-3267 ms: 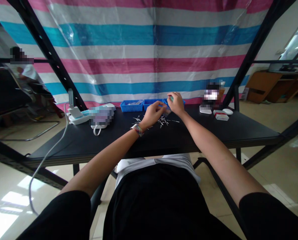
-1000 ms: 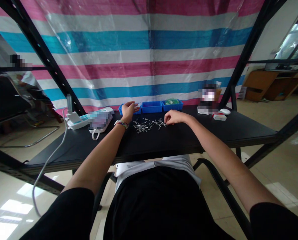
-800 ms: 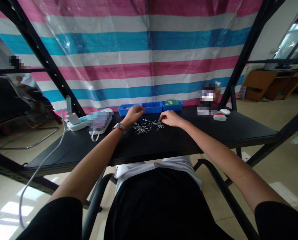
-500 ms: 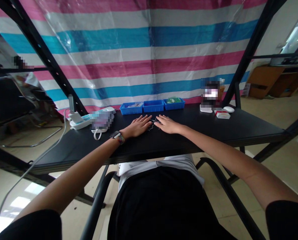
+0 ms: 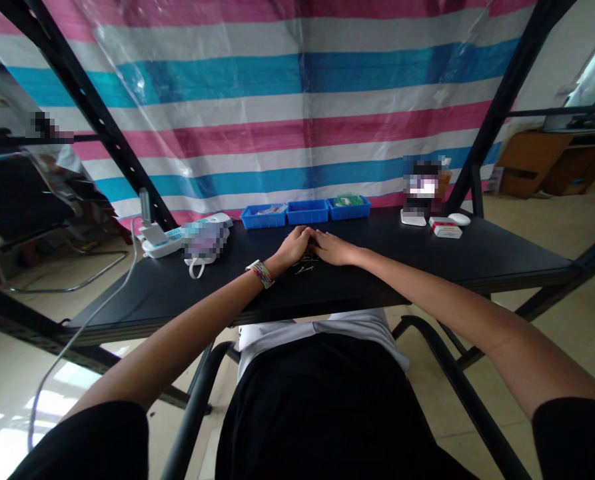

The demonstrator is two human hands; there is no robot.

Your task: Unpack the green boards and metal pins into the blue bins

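Note:
My left hand (image 5: 293, 245) and my right hand (image 5: 333, 248) lie side by side on the black table (image 5: 427, 260), fingertips touching, cupped over a heap of small metal pins (image 5: 304, 268). Most of the pins are hidden under the hands; a few show on the table just in front of them. A coloured band sits on my left wrist. Whether either hand grips any pins cannot be seen.
Three blue trays (image 5: 304, 213) stand in a row at the table's far edge, the right one with green contents. A white power strip (image 5: 160, 241) with a cable lies at far left, a white mouse (image 5: 459, 219) and small box (image 5: 446, 230) at far right.
The pins lay spread between my hands a second ago. Both hands have swept inward from left and right, gathering the pins into a heap beneath them, and have met.

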